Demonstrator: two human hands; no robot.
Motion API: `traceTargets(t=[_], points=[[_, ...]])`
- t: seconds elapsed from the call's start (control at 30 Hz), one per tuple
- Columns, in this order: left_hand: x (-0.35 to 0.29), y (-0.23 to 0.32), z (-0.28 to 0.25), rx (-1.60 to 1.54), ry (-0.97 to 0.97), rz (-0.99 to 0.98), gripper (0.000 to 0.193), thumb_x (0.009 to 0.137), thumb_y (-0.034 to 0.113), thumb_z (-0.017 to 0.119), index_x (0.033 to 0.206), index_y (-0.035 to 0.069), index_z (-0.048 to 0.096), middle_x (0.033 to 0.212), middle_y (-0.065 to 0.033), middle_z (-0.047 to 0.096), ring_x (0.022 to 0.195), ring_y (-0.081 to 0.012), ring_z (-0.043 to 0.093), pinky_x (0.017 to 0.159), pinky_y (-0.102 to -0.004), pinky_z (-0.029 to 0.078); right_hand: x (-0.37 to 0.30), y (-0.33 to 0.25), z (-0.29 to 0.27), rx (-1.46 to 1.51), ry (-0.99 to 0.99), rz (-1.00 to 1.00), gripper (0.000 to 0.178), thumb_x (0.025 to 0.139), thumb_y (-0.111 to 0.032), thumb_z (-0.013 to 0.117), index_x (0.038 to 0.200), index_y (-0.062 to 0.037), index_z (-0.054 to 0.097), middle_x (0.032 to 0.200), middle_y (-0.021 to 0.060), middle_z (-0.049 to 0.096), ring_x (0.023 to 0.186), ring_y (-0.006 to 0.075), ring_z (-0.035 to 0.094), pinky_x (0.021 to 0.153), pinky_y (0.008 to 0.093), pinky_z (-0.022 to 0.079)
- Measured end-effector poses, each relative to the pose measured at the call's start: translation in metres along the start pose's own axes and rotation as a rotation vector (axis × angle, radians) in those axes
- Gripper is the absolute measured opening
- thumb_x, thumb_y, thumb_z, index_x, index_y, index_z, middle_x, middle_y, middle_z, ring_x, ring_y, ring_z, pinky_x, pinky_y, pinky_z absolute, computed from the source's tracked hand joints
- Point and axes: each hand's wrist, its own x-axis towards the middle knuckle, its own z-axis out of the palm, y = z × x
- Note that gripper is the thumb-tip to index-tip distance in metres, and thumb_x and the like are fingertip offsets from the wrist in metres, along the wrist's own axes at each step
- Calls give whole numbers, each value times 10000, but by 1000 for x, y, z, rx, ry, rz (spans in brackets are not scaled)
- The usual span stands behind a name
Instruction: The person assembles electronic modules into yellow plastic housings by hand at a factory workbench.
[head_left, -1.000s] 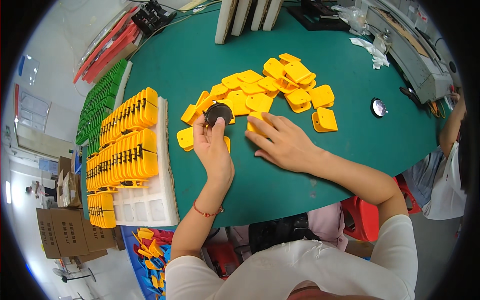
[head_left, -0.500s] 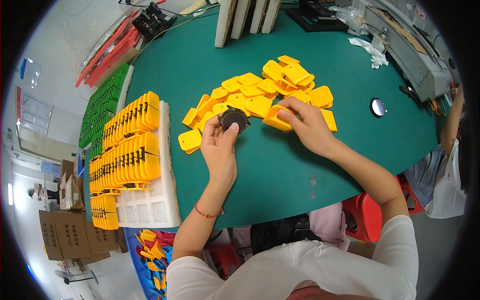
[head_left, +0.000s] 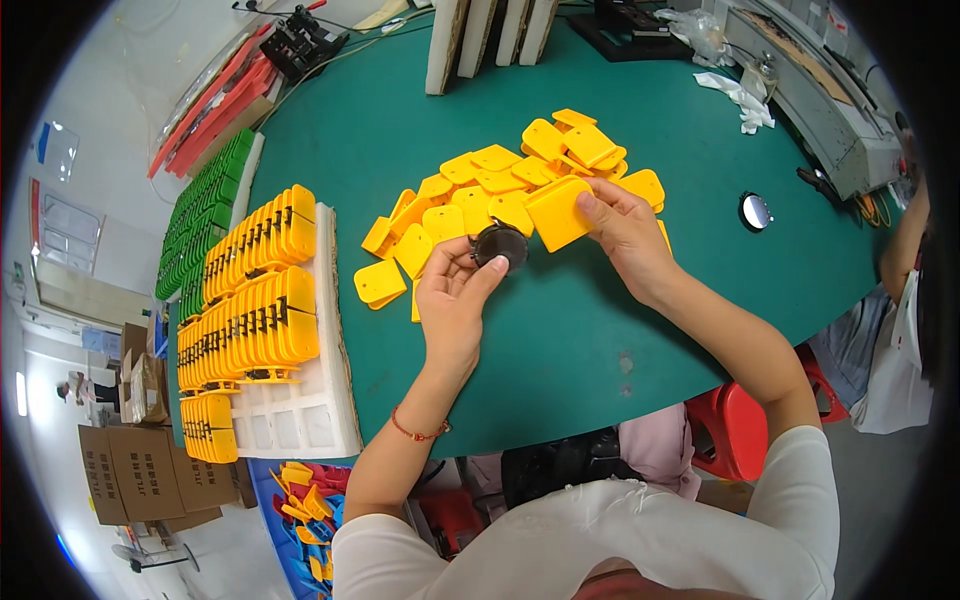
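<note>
My left hand (head_left: 452, 305) grips a round black watch head (head_left: 503, 243) between thumb and fingers, its dark flat side facing up. Just to the right, my right hand (head_left: 632, 235) pinches a yellow folded plastic holder (head_left: 556, 216) by its right edge. The holder's broad flat side is turned towards me, close to the watch head but apart from it. Behind both hands lies an arched heap of similar yellow holders (head_left: 439, 223), several with a small hole. Another round watch head (head_left: 756, 212) with a shiny face lies alone on the green table, right of the heap.
On the left, a white foam tray (head_left: 335, 350) bears rows of yellow holders fitted with black parts; green ones (head_left: 205, 210) stand behind. Upright foam boards (head_left: 447, 45) are at the back. A grey machine (head_left: 850, 145) and a co-worker's arm (head_left: 905, 225) are at right.
My right hand has lifted and turned the yellow holder so its flat side faces me. My left hand has moved slightly right with the watch head.
</note>
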Motion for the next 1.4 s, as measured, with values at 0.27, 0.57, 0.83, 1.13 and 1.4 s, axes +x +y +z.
traceTargets(t=[0.27, 0.57, 0.83, 1.13, 1.4], points=[[-5, -5, 7, 21, -89, 26, 308, 751, -39, 617, 1019, -31, 465, 910, -66, 541, 846, -100, 533, 776, -205, 444, -8, 9, 5, -34, -79, -15, 386, 841, -290, 579, 1067, 21, 555, 980, 41, 602, 887, 80, 535, 820, 214, 393], [0, 1, 1, -154, -49, 38, 344, 743, -65, 588, 1057, -2, 462, 989, -77, 521, 932, -126, 510, 844, -241, 418, -2, -7, -6, -596, -212, -350, 342, 902, -288, 459, 1061, 6, 530, 986, 97, 582, 935, 161, 522, 819, 272, 387], [5, -1, -14, -529, -141, -233, 371, 799, 105, 567, 1130, 12, 430, 1007, -71, 506, 933, -187, 515, 868, -342, 422, 0, -4, -19, -1665, 78, -532, 295, 711, -175, 653, 913, -3, 523, 930, 149, 480, 883, 288, 482, 768, 364, 395], [-1, 3, 0, -252, -225, -336, 408, 719, -48, 656, 1064, -1, 444, 966, -105, 598, 865, -155, 597, 781, -262, 491, 6, -3, -14, -1301, 56, -860, 302, 746, -188, 642, 947, 4, 524, 854, 142, 549, 746, 262, 539, 646, 330, 440], [-4, 3, 5, -48, -258, -360, 402, 688, -65, 678, 1023, -24, 460, 920, -132, 620, 800, -156, 617, 712, -251, 516, 0, -9, -10, -695, 140, -371, 330, 832, -259, 590, 658, 16, 537, 507, 13, 442, 488, 50, 386, 437, 232, 286]])
